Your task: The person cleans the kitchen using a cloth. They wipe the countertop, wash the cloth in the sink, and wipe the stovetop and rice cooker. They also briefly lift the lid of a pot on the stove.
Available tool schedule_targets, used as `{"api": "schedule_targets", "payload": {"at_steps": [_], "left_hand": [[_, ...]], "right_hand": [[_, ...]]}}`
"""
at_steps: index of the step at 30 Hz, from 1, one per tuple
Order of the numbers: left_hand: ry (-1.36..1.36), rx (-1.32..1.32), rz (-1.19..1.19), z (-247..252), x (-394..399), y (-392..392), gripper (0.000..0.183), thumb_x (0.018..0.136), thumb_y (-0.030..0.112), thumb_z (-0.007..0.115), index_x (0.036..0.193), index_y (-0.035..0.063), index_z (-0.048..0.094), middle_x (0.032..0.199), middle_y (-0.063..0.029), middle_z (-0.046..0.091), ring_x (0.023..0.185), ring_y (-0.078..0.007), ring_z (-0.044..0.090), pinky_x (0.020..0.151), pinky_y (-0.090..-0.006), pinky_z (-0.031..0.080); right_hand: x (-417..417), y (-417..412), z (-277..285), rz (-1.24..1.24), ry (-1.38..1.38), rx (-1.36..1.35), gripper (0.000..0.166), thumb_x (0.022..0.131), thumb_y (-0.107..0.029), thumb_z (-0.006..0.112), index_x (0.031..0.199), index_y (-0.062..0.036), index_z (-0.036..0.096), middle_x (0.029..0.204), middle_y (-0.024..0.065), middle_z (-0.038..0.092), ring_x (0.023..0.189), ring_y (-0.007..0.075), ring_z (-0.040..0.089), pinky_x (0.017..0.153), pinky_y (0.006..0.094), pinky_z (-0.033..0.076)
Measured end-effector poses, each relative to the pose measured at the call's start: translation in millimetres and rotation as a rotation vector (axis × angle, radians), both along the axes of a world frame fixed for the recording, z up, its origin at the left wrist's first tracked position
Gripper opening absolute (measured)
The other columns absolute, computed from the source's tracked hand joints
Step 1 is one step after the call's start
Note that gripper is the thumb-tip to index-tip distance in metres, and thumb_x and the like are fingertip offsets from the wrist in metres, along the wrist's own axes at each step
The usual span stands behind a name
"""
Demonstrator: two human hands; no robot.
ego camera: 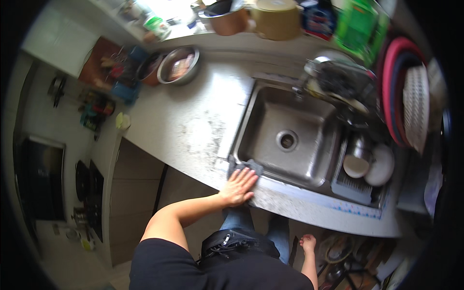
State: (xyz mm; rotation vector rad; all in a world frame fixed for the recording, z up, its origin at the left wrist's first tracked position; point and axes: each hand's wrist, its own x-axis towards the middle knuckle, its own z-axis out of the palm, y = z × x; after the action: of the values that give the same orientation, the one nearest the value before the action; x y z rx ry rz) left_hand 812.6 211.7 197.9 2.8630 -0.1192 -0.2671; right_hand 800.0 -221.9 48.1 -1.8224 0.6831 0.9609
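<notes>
My left hand point(239, 186) lies flat on a dark grey cloth point(250, 166), pressing it onto the counter at the near left corner of the sink. Part of the cloth is hidden under the palm and fingers. Just beyond it is a stainless steel sink point(264, 127), with a round drain point(287, 140) in its floor. Dark specks mark the pale countertop point(174, 134) left of the sink. Down at my side, below the counter edge, hangs my right hand point(308, 243), its fingers curled in with nothing visible in them.
A steel bowl with food point(179, 67) stands at the back left. A grey dish rack point(351, 192) holds bowls right of the sink, under a faucet point(298, 90) and stacked colanders point(415, 105). Pots point(228, 21) line the sill. Leftward are a cooktop point(95, 199) and a knife block point(90, 116).
</notes>
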Motion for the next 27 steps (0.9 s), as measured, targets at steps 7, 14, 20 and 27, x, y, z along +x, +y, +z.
{"api": "schedule_targets", "payload": {"at_steps": [7,14,20,27], "left_hand": [[0.015,0.133,0.542,-12,-80,238,0.055,0.085,0.039,0.039,0.131,0.0104,0.032,0.139,-0.0087,0.025,0.13,-0.0255,0.016,0.103,-0.0513,0.006],[0.022,0.241,0.926,-10,-91,483,0.053,0.085,0.043,0.038,0.132,0.019,0.03,0.142,-0.0066,0.016,0.13,-0.0314,0.009,0.096,-0.0621,0.003],[-0.067,0.242,1.202,-47,-55,602,0.059,0.086,0.047,0.033,0.132,0.0109,0.028,0.14,-0.0177,0.017,0.128,-0.0398,0.012,0.099,-0.0585,0.005],[-0.085,0.181,1.067,-27,23,627,0.063,0.085,0.047,0.036,0.132,0.0059,0.029,0.139,-0.0168,0.021,0.128,-0.0372,0.013,0.102,-0.0533,0.007]], "right_hand": [[-2,94,21,-0.005,0.003,-0.117,0.009,0.081,-0.001,0.044,0.086,0.0018,0.051,0.067,0.0087,0.056,0.048,0.0143,0.054,0.038,0.0238,0.044],[-93,193,22,-0.08,0.118,-0.233,0.007,0.083,-0.004,0.044,0.08,0.0004,0.048,0.061,0.0112,0.054,0.044,0.0171,0.053,0.033,0.0279,0.043],[-86,329,64,-0.009,0.217,-0.057,0.009,0.081,-0.002,0.043,0.083,0.0036,0.05,0.068,0.014,0.056,0.051,0.0194,0.057,0.04,0.0287,0.048],[-73,383,84,0.1,0.123,-0.126,0.014,0.081,-0.002,0.045,0.09,0.0066,0.052,0.076,0.0151,0.059,0.06,0.0209,0.059,0.05,0.0286,0.051]]}}
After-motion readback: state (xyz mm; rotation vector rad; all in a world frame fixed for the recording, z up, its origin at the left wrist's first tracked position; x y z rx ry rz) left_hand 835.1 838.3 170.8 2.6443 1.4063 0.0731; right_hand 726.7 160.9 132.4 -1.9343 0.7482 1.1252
